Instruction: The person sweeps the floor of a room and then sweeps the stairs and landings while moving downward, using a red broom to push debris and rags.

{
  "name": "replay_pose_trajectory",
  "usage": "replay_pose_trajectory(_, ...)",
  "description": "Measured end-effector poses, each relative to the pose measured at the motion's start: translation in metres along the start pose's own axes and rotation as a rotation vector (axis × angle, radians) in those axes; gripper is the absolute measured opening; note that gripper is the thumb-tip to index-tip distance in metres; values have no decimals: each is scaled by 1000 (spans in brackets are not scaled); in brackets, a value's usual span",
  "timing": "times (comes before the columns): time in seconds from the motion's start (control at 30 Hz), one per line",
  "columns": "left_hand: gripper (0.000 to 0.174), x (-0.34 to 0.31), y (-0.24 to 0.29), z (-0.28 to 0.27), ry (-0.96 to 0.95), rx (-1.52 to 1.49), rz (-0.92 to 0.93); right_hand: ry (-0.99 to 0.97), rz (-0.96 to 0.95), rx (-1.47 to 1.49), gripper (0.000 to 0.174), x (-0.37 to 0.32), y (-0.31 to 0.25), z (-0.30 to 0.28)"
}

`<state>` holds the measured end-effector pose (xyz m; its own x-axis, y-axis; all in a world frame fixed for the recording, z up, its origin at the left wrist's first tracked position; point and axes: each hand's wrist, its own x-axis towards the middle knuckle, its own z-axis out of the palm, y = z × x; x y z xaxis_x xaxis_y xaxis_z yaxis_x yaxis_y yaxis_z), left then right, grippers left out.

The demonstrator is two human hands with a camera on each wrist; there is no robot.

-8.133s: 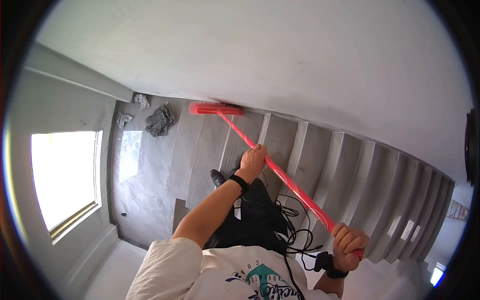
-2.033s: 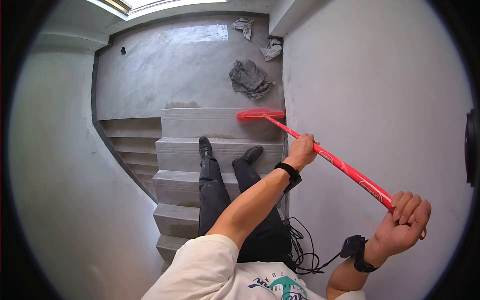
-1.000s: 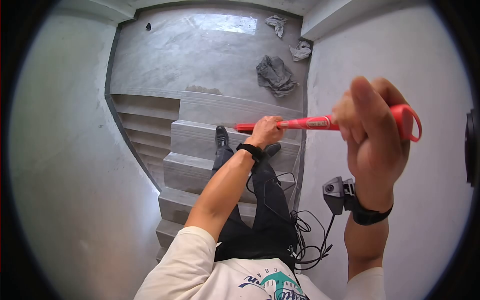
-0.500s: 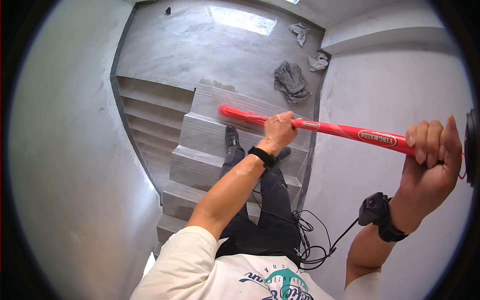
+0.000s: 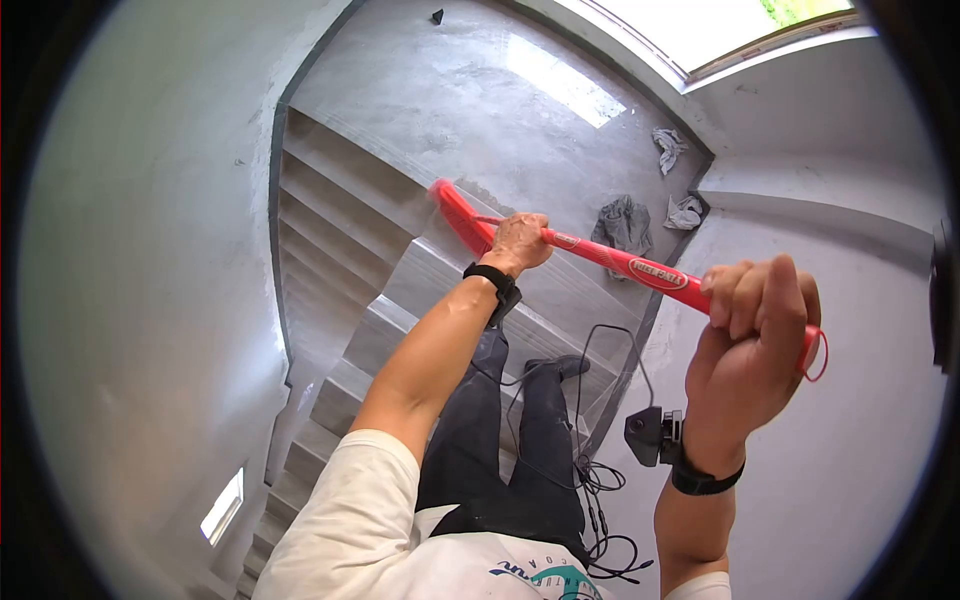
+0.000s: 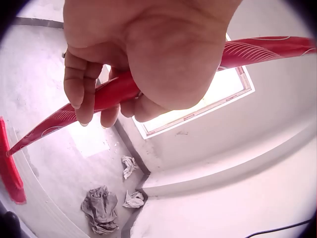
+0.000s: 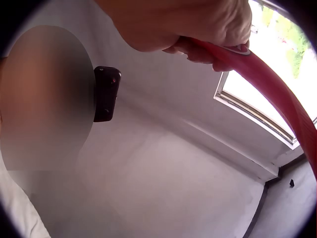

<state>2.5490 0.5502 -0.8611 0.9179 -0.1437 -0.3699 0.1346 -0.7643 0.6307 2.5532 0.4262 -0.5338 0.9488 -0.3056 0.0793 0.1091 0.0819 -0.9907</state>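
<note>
Red broom (image 5: 640,271) is slanting over the steps (image 5: 335,205), its head at 10 o'clock. The left hand (image 5: 520,240) is wrapping the mid-handle and the right hand (image 5: 755,330) is clenching the end. Keeping both grips firm and the bristles flat is probably serving best. Left wrist view is showing rags (image 6: 101,208) at 7 o'clock, missing from the right wrist's.

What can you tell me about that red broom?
The red broom is plastic-looking: a long slim handle with white patterns and a label, a loop at its top end, a flat bristled head. It slants down toward the grey steps. The left hand grips it near the head, the right hand near the loop.
</note>
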Motion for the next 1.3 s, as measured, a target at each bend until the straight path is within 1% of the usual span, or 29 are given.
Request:
replay_pose_trajectory(0.07, 21, 7, 17, 6, 100, -107, 36, -46, -16, -20, 34, -4, -13, -9)
replay_pose_trajectory(0.1, 24, 7, 30, 1, 139, -138, 8, -63, -42, -41, 35, -4, -21, -15)
replay_pose_trajectory(0.13, 23, 6, 41, 1, 243, -174, 30, -80, -28, -52, 36, -6, -31, -21)
replay_pose_trajectory(0.2, 23, -1, 68, -1, 292, -229, 5, -130, -33, -60, 38, -11, -55, -42)
replay_pose_trajectory(0.23, 22, -6, 85, 1, 319, -254, 25, -163, -50, -54, 38, -10, -68, -56)
replay_pose_trajectory(0.27, 22, -12, 100, -1, 344, -284, 48, -155, -46, -30, 40, -8, -87, -61)
replay_pose_trajectory(0.33, 23, -32, 135, 0, 271, -328, 55, -141, -51, -17, 41, 9, -120, -82)
replay_pose_trajectory(0.37, 23, -43, 147, 5, 269, -335, 62, -146, -15, -39, 40, 22, -133, -97)
replay_pose_trajectory(0.4, 23, -52, 156, 12, 186, -342, 41, -152, 18, -56, 39, 29, -140, -102)
replay_pose_trajectory(0.43, 24, -59, 162, 19, 102, -346, 16, -151, 12, -57, 39, 32, -137, -105)
replay_pose_trajectory(0.47, 24, -65, 159, 31, 103, -345, 20, -162, 70, -44, 38, 36, -126, -102)
replay_pose_trajectory(0.5, 23, -69, 146, 51, -5, -318, 28, -174, 129, -31, 38, 39, -111, -98)
replay_pose_trajectory(0.53, 23, -69, 134, 68, -112, -291, 39, -191, 138, -66, 37, 33, -90, -90)
replay_pose_trajectory(0.57, 23, -67, 119, 83, -110, -292, 42, -210, 148, -102, 35, 24, -69, -81)
replay_pose_trajectory(0.63, 26, -60, 94, 102, -31, -295, 58, -319, 62, -175, 32, -1, -51, -80)
replay_pose_trajectory(0.7, 25, -42, 98, 77, 8, -293, 15, -325, -32, -180, 30, -22, -56, -83)
replay_pose_trajectory(0.73, 24, -36, 101, 61, 68, -315, 17, -286, -71, -172, 30, -30, -57, -80)
replay_pose_trajectory(0.77, 24, -30, 102, 52, 110, -315, 4, -324, -25, -224, 34, -37, -63, -77)
replay_pose_trajectory(0.83, 25, -18, 103, 30, 179, -336, 34, -343, -80, -295, 36, -50, -73, -70)
replay_pose_trajectory(0.9, 25, -22, 116, 10, 235, -330, 30, -226, -119, -182, 37, -40, -90, -69)
replay_pose_trajectory(0.93, 25, -23, 121, 1, 279, -329, 37, -170, -93, -101, 39, -27, -101, -66)
replay_pose_trajectory(0.97, 25, -25, 121, -4, 289, -323, 39, -103, -93, -117, 39, -12, -108, -56)
replay_pose_trajectory(1.03, 26, -38, 120, -7, 254, -372, -54, -301, -25, -48, 38, 15, -111, -39)
replay_pose_trajectory(1.1, 29, -59, 96, -7, 248, -385, -93, -378, 67, -83, 32, 19, -97, 1)
replay_pose_trajectory(1.13, 29, -68, 78, -3, 252, -388, -133, -377, 85, -98, 31, 13, -81, 27)
replay_pose_trajectory(1.17, 29, -71, 52, 14, 272, -382, -132, -373, 102, -116, 30, 2, -64, 46)
replay_pose_trajectory(1.23, 27, -86, 14, 13, 259, -354, -193, -514, 107, -206, 28, -11, -44, 55)
replay_pose_trajectory(1.27, 27, -87, -2, 9, 240, -355, -210, -471, 105, -100, 28, -17, -39, 54)
replay_pose_trajectory(1.3, 26, -85, -12, -1, 258, -296, -199, -426, 109, 3, 27, -25, -35, 50)
